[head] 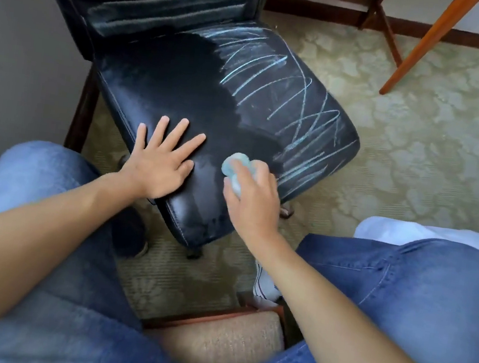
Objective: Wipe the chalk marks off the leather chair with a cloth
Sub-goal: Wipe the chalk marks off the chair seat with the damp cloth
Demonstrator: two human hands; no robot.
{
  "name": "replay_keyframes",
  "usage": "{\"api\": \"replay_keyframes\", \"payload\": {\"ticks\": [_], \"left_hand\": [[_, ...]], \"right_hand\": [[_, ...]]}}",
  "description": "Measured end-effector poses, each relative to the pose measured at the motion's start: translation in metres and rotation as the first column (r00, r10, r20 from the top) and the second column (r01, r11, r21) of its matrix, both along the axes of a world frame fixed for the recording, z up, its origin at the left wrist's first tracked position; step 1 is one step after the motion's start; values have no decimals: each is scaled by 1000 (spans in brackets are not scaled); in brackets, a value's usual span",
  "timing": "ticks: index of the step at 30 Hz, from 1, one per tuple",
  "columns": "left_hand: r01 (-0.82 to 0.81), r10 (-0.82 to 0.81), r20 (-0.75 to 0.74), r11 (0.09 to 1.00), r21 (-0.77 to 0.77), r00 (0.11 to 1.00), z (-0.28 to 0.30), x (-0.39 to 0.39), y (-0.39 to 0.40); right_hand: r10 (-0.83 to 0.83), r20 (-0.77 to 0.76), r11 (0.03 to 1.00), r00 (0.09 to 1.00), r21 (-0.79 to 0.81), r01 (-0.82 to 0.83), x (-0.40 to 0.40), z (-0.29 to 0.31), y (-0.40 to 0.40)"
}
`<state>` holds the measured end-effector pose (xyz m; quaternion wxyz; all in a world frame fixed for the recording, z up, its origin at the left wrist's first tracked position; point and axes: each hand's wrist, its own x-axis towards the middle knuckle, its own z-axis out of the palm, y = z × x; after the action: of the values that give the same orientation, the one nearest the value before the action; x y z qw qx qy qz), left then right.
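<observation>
While the left hand [160,161] lies flat with fingers spread on the near left part of the black leather chair [183,90] seat, the right hand [249,199] just right of it curls round a bunched pale blue cloth [235,165] and presses it to the leather at frame centre. Only the top of the cloth shows past the knuckles; the rest is hidden in the palm. Blue-white chalk marks [288,96] cross the right half of the seat, and fainter smears streak the backrest, whose top is cut off by the upper edge. Denim-clad knees [399,291] fill the lower corners. A wooden leg [423,50] slants through the upper right, its top out of frame, above patterned carpet [418,143].
</observation>
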<state>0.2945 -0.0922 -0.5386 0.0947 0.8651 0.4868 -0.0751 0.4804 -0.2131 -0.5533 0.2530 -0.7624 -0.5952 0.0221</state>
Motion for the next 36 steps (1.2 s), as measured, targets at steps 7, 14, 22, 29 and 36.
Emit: {"api": "replay_keyframes", "payload": {"ticks": [7,14,22,29,36], "left_hand": [[-41,50,108,995,-89,993,9,-23,5],[-14,18,77,998,-54,997,12,-35,12],[-135,134,26,989,66,991,9,-11,-4],[-75,68,54,986,151,996,2,21,-43],[31,-36,19,976,217,999,-15,32,-57]], "right_hand": [[266,171,963,949,4,-270,-32,9,0],[-235,100,967,967,-80,243,30,-4,-8],[165,146,986,976,-51,-159,-10,-10,-33],[-308,-10,950,951,-54,307,34,-15,-27],[-45,-2,999,999,4,45,-4,-18,-37]]}}
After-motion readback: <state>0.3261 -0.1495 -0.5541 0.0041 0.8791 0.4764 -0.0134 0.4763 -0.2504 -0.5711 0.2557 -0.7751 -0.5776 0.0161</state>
